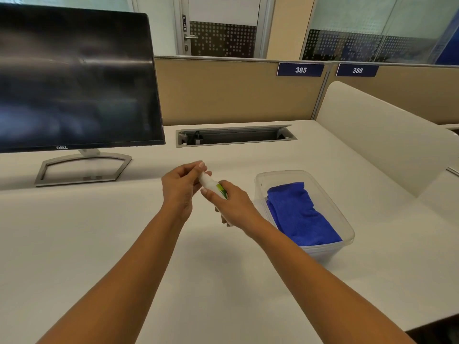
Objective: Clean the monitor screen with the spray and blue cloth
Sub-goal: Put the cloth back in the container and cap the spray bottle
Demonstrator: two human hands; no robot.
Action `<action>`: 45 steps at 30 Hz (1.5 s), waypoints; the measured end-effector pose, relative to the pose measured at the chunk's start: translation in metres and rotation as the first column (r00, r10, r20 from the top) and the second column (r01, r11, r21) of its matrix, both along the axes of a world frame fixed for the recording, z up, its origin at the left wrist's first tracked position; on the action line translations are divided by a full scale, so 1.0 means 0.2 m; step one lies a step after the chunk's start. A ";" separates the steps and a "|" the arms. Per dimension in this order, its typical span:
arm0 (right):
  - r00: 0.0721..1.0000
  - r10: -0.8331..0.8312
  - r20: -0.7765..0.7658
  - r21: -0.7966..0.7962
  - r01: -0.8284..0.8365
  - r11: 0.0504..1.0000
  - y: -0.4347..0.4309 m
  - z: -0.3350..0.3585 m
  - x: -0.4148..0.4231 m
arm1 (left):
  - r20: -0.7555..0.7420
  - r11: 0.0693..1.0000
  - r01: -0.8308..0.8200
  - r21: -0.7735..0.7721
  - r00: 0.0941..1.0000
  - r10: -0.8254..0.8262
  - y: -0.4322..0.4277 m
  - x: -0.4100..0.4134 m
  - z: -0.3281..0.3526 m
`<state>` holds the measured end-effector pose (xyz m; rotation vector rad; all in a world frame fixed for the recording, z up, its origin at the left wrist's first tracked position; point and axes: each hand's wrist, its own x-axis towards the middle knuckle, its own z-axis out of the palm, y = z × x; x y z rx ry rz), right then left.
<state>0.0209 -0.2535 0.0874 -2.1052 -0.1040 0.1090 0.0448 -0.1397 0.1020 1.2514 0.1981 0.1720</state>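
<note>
A small white spray bottle (213, 186) with a green label is held above the middle of the desk. My right hand (231, 203) grips its body. My left hand (182, 186) pinches its top end with the fingertips. The dark monitor (74, 80) stands switched off at the back left on a silver stand (83, 168). The folded blue cloth (300, 214) lies in a clear plastic container (347, 228) just right of my right hand.
The white desk (99, 232) runs wide in front of me. An open cable tray (236, 136) is sunk into it behind my hands. Beige partition panels (236, 90) close the back, and a white divider (387, 135) stands at the right.
</note>
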 end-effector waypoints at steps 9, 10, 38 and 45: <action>0.819 -0.296 0.491 0.142 0.260 0.955 -0.27 0.15 0.08 | 0.099 0.956 0.087 0.280 0.988 -0.119 -0.10 0.01 0.03; 0.811 -0.345 0.473 0.194 0.286 0.938 -0.32 0.15 0.08 | 0.048 0.924 0.098 0.369 0.991 -0.125 -0.09 0.01 -0.03; 0.959 -0.282 -0.001 -0.350 0.264 0.899 -0.45 -0.08 0.24 | -0.251 0.016 0.252 0.968 0.967 -0.041 0.11 -0.08 -0.60; 0.959 -0.281 -0.046 -0.401 0.240 0.884 -0.46 -0.07 0.22 | -0.254 -0.015 0.254 0.967 0.966 -0.046 0.11 -0.09 -0.60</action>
